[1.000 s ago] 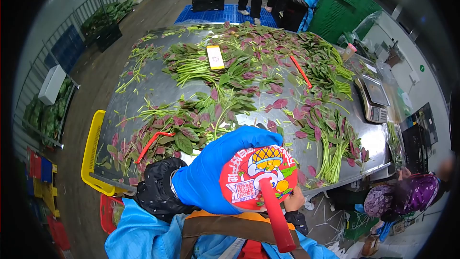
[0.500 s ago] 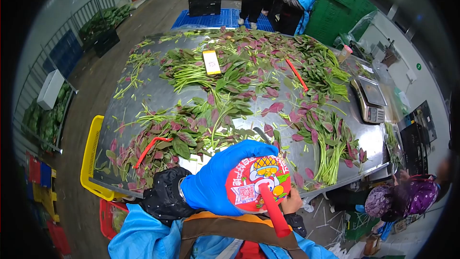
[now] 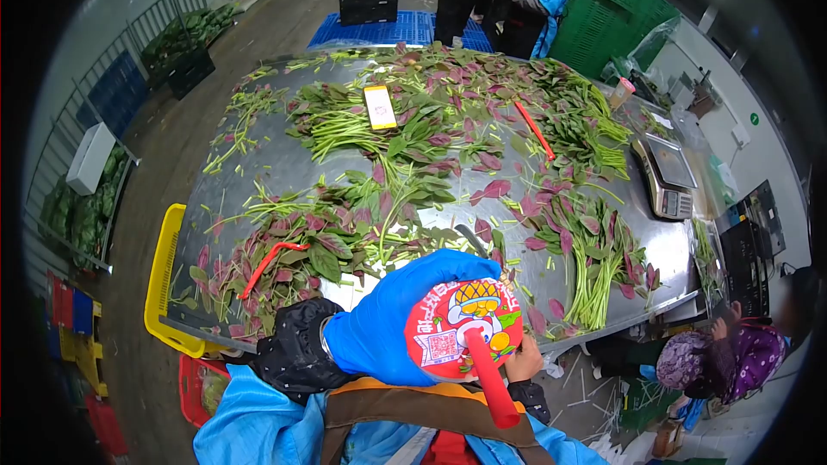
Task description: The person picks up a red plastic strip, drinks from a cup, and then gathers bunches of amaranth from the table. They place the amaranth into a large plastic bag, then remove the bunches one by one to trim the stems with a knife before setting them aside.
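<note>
A drink cup with a printed red sealed lid [image 3: 457,353] is close to my body, at the table's near edge. A thick red straw [image 3: 493,379] sticks out of the lid toward me. My left hand [image 3: 388,319], in a blue glove, is wrapped around the cup's left and far side. My bare right hand [image 3: 524,363] has its fingers curled against the cup's right side; the cup hides part of them. Just beyond the cup, bunches of red-and-green leafy stems [image 3: 594,271] and loose leaves lie on the metal table [image 3: 345,174].
On the table are a yellow-framed phone-like card [image 3: 379,108], red strips [image 3: 535,131], a dark narrow tool [image 3: 471,239] and a scale [image 3: 668,174]. A yellow crate [image 3: 164,275] stands left. People stand at the back; another person [image 3: 749,362] is at right.
Both my hands and the cup stay almost where they were. The person at the right has shifted slightly, with a hand raised. Someone's feet at the back have moved.
</note>
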A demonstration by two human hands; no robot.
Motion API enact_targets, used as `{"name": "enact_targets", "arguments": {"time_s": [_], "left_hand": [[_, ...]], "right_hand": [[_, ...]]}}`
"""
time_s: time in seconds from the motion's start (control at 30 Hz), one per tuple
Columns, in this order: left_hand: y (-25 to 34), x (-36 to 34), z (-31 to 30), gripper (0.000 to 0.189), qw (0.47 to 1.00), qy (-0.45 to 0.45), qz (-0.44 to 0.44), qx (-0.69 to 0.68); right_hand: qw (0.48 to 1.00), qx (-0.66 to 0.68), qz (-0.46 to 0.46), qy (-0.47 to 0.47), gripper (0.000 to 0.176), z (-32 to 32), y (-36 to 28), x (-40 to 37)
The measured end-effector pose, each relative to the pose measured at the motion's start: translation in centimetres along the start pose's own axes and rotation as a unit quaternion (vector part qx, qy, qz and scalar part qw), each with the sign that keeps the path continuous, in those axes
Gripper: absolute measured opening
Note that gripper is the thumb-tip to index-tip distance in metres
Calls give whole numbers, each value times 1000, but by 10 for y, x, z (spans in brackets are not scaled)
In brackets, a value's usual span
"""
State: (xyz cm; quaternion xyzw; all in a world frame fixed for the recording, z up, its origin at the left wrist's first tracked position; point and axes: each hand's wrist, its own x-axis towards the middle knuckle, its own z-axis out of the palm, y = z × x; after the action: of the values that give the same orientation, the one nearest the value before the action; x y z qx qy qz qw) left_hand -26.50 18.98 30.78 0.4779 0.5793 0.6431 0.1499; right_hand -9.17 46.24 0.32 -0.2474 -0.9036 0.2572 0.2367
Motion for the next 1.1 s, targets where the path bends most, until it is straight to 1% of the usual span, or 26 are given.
{"name": "enact_targets", "arguments": {"time_s": [0.13,0.23,0.43,0.53,0.63,0.73,0.83,0.93,1.03,1.1], "left_hand": [[0,-2,0,81,1000,6,-11,-2],[1,-2,-1,80,1000,-2,-12,29],[1,-2,-1,81,1000,-2,-17,25],[-4,-3,5,77,999,39,0,-10],[-1,-2,3,76,999,29,-7,21],[0,-1,-1,83,1000,-5,-5,13],[1,-2,0,82,1000,-2,-5,8],[0,-2,0,81,1000,7,13,-4],[-5,-3,4,76,998,50,32,-7],[-3,-3,4,77,998,51,29,4]], "right_hand": [[1000,0,-5,1,7,1,2,-1],[1000,-4,-9,-1,7,3,5,-1],[1000,-7,-14,4,7,2,2,0],[1000,-12,-9,6,7,1,-1,-1],[1000,-13,-6,6,6,1,-2,-1],[1000,-9,-6,10,5,4,3,-2],[1000,-8,-9,13,5,5,3,-2],[1000,-9,-11,13,5,5,3,-2],[1000,-11,-9,11,5,5,2,-2],[1000,-14,-7,10,5,3,1,-2]]}}
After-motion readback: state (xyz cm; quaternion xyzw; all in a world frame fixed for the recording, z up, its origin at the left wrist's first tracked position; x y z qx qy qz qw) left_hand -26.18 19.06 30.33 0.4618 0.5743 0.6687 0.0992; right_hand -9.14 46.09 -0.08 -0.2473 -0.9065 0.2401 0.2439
